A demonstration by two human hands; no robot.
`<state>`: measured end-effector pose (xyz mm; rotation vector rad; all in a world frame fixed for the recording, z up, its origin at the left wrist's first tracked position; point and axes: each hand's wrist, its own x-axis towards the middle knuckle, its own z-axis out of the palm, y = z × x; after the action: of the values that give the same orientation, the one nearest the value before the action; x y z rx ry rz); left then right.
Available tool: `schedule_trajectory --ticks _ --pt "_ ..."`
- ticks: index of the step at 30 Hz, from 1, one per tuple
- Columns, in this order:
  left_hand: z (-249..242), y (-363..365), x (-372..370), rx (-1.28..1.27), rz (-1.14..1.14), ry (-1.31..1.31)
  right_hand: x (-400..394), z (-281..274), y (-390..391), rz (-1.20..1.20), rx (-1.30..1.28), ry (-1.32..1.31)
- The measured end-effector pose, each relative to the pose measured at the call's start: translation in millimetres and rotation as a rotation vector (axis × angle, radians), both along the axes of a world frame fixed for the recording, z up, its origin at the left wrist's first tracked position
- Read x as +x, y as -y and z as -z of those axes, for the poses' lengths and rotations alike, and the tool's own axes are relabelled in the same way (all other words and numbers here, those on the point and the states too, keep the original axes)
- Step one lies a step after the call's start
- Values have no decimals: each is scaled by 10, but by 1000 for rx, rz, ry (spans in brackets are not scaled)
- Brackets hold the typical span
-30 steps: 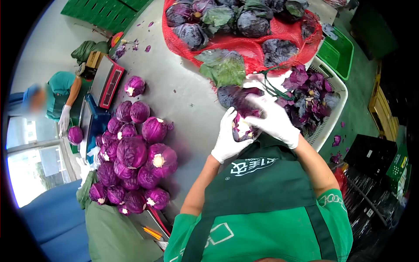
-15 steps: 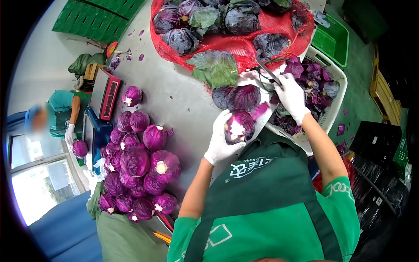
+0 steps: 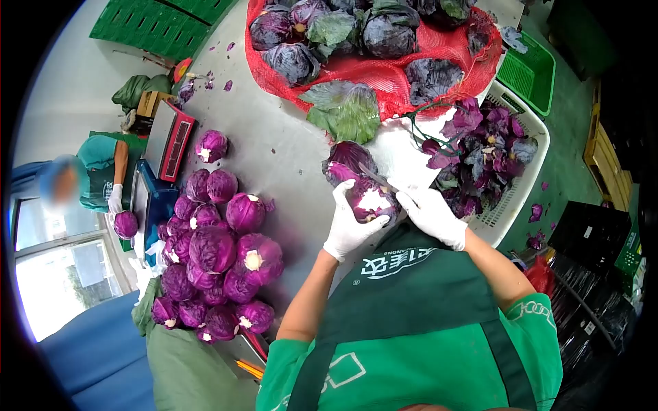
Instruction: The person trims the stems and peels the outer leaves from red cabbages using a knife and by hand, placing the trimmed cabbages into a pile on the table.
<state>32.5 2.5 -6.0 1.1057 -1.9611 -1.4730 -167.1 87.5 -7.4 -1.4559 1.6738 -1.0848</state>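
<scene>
My gloved left hand (image 3: 346, 222) is closed round a red cabbage (image 3: 372, 203) whose pale cut stem faces up. In my gloved right hand (image 3: 433, 217) is a knife (image 3: 378, 179), its blade lying across the top edge of that cabbage. Loose purple outer leaves (image 3: 351, 161) lie just beyond the cabbage, at the blade. A large green leaf (image 3: 343, 113) rests on the table (image 3: 288, 147) farther off. To the right, a white crate (image 3: 541, 147) holds many purple leaves.
Trimmed cabbages (image 3: 212, 248) are piled at the left. A red mesh bag (image 3: 336, 72) of untrimmed cabbages lies at the far side. A co-worker (image 3: 103, 161) stands left by a scale (image 3: 169, 140), one gloved hand at a cabbage. A green crate (image 3: 528, 75) is beyond the white one.
My right hand has moved left and nearer, bringing the knife from above the crate's edge to the cabbage. The purple strip hanging from the cabbage's right side no longer shows there.
</scene>
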Motion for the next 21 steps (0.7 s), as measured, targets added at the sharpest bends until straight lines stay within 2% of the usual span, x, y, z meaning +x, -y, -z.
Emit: schedule_trajectory --ticks 1,4,7,9,10,11,12,13,14,17,18,20,21 --pt "15 5 -17 1 -3 -5 -21 -39 -46 -68 216 -12" --pt "46 -13 -10 -56 77 7 40 -120 -70 -93 264 -91" --pt "68 -28 6 -25 50 -35 12 -50 -34 -103 253 -101" --pt "94 -31 40 -51 44 -15 -31 99 -39 -114 104 -206" --pt "79 -31 29 -17 34 -13 -21 141 -20 -85 -87 -308" --pt "73 -47 36 20 26 -9 -113 183 55 -152 212 -419" --pt "104 -28 61 -109 78 48 -201 345 137 -8 140 -191" --pt "37 -74 27 -127 90 21 -272 557 191 137 62 36" --pt "64 -108 28 -133 98 23 -309 663 202 125 32 -16" --pt "54 -104 62 -43 89 -15 -235 362 176 166 98 -75" --pt "60 -104 71 -19 78 -7 -231 128 141 11 75 -277" --pt "44 -116 64 9 69 -16 -72 -34 71 -49 -3 -377" --pt "-23 -106 23 10 71 -15 -22 -249 41 -129 157 -353"
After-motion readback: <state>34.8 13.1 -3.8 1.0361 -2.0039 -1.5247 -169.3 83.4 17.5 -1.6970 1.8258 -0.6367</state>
